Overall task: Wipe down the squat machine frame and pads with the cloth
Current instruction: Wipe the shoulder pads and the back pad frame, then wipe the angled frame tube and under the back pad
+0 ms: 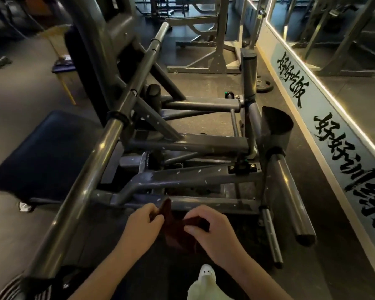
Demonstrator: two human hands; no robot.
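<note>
A gym: steel squat machine frame [182,144], weight plate [263,82], wall mirror [333,40].

Dim light falls on a gym's dark floor [199,85]; a mirror [344,50] lines the right wall above a band of black brush lettering [327,135], a steel rack [220,40] behind.

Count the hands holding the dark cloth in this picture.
2. The left hand pinches the cloth at its upper left; the right hand grips its right edge. Both are in view, none hidden.
</note>
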